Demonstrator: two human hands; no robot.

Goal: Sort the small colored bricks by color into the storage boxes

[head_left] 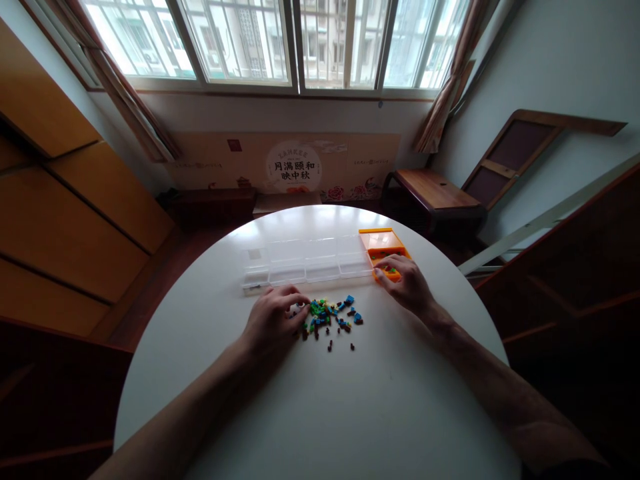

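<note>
A small pile of tiny building bricks [323, 311], blue, green, yellow and dark brown, lies on the white round table [350, 413]. At the pile's left edge rests my left hand [275, 315], its fingers curled and the thumb drawn toward the index finger; any piece between the tips is too small to make out. My right hand [407, 283] is bent over the front of an orange box [376, 231], thumb and index tips close together at its left side. Green and yellow pieces show inside the box. What the right fingertips pinch, if anything, is hidden.
A clear plastic tray with compartments [305, 270] stretches left from the orange box, behind the pile. Past the table are a wooden stool [440, 190], a printed cardboard panel [340, 157] and windows [250, 47]. Wooden cabinets [75, 220] stand at left.
</note>
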